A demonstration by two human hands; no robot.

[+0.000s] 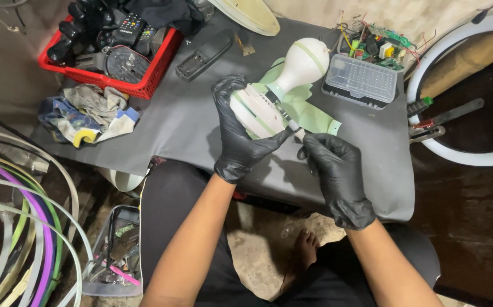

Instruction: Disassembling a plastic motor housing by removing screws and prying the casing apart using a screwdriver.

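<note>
Both hands in black gloves, forearms bare, reaching up from lap over near edge of dark surface (172, 125). Left hand (236, 133) w/ wrist bent slightly, palm turned inward, grip closed around white ribbed base of lamp body (258, 111); thumb across near side, fingers wrapped behind. Lamp body held just above surface, tilted, round white bulb dome (303, 59) pointing up and away toward far side. Right hand (337, 170) lower and to the right, knuckles up, fingers curled; grip pinched shut on thin tool (288, 116), prob. small screwdriver, tip against base of lamp body near left fingertips. Hands nearly touching at tool. Pale green sheet (309, 111) lying on surface under lamp. Clear plastic compartment box (361, 79) just beyond, right of dome; circuit board (380, 48) w/ loose wires behind box. Black remote (205, 54) lying on surface to left of lamp. Red basket (144, 79) at far left corner, full of dark remotes and parts. Crumpled rag (87, 116) below basket. White ring light (462, 91) at right edge. Coloured hoops (24, 239) at lower left, off surface.
</note>
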